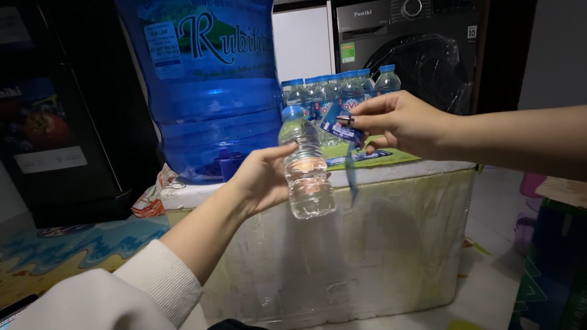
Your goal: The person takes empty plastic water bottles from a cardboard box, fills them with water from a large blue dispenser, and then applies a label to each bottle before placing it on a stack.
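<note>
Frame centre: left hand (260, 177) fingers wrap small bottle (306, 165), half water, upright, blue cap up. Right hand (397, 122) fingers pinch peeled label (339, 125).

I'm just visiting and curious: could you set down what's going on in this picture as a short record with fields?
Left hand: the left hand grips a small clear water bottle with a blue cap, upright.
Right hand: the right hand pinches the bottle's blue label, partly peeled, a strip hanging down.
Behind: a pack of small bottles and a large blue water jug on a white foam box.
Background: a dark washing machine.
</note>
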